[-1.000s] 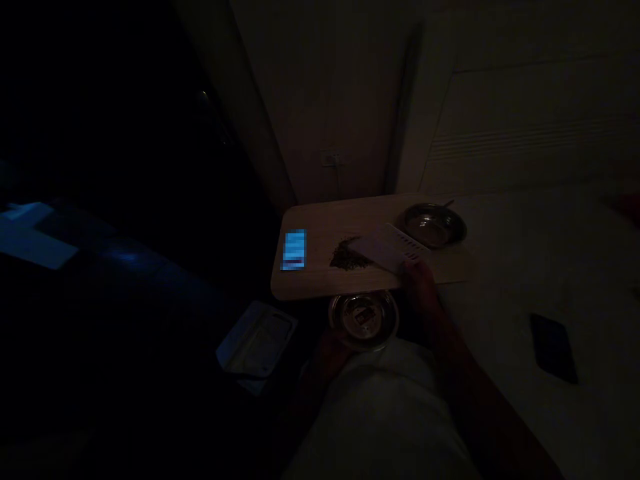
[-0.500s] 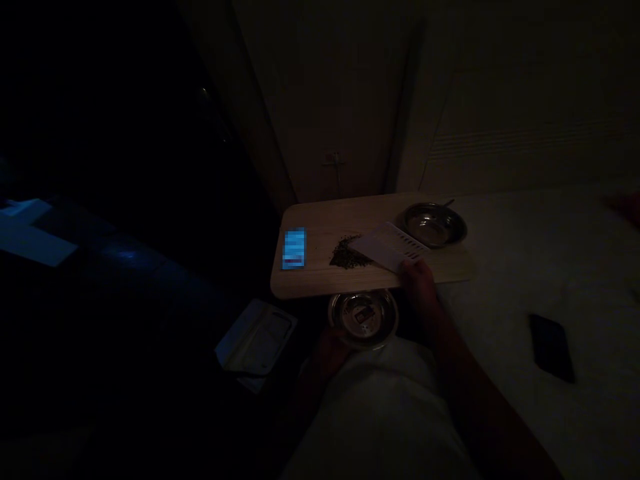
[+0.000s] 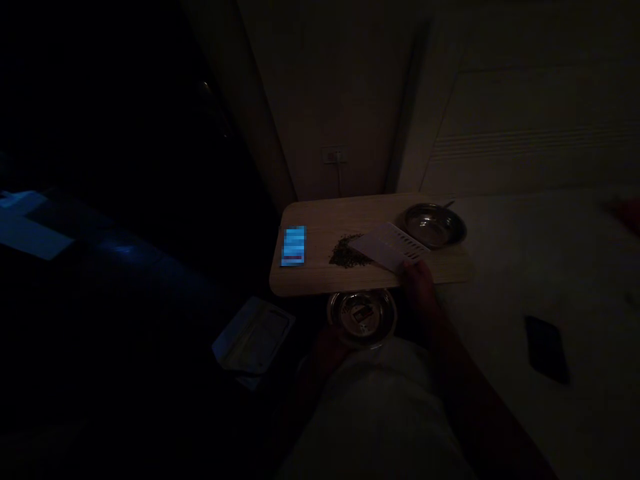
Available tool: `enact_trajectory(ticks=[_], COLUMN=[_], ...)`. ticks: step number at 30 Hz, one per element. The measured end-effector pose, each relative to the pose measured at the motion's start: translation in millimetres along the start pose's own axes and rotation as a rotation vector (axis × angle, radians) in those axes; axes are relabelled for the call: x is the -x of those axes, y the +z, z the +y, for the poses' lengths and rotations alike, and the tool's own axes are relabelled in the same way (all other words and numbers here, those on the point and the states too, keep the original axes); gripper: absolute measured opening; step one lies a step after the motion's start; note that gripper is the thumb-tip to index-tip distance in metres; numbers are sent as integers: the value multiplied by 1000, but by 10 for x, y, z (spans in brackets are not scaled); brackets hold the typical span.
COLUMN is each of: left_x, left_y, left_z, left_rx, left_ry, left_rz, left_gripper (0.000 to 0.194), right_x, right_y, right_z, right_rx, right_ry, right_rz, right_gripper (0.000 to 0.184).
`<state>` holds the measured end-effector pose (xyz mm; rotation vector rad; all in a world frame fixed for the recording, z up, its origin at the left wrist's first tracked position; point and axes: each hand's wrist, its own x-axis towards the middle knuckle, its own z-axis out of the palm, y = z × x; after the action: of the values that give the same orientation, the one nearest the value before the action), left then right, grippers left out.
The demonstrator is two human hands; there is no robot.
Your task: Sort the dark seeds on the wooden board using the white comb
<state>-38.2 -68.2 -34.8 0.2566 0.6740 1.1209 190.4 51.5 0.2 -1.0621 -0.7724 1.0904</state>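
In dim light, my right hand (image 3: 418,281) is closed on the near edge of a flat white slotted piece (image 3: 383,245), which looks like plastic. Its far left edge meets a small heap of dark, leafy-looking bits (image 3: 345,253) on a light wooden board (image 3: 320,281). The slots lie along its right side. Just below the board's front edge is a shiny metal bowl (image 3: 380,333), tilted so its inside faces me. My left hand (image 3: 330,350) grips the bowl's lower left rim; shadow hides most of the fingers. A dark, label-like patch shows in the bowl.
A second metal bowl (image 3: 434,227) with a handle sticking out sits at the board's right end. A lit phone (image 3: 293,246) lies at its left end. On the pale surface to the right lies a dark phone-like slab (image 3: 547,350). A wall socket (image 3: 334,155) holds a plugged cable.
The view has shifted slightly. Both hands keep their grips, and the slotted piece stays almost in place against the heap.
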Motion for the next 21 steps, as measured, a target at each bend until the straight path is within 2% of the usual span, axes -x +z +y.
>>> enact_trajectory(ticks=[5,13,17,21], left_x=[-5,-56,-37,-43], left_y=[28,-90,-49,-57], left_z=[15,-40,-21,-17], left_rx=[17,38,46,70], left_ry=[-19,-3,-2,-4], left_rz=[8,37,-10,-48], left_gripper=[49,48,45,50], right_x=[1,17,6,0], right_y=[4,5,5,-5], right_z=[9,-18,-18,11], right_rx=[4,-8,13,6], right_ry=[-9,-9,-18,-6], right_rz=[-2,-8,-14,-9], right_gripper=[42,41,40,40])
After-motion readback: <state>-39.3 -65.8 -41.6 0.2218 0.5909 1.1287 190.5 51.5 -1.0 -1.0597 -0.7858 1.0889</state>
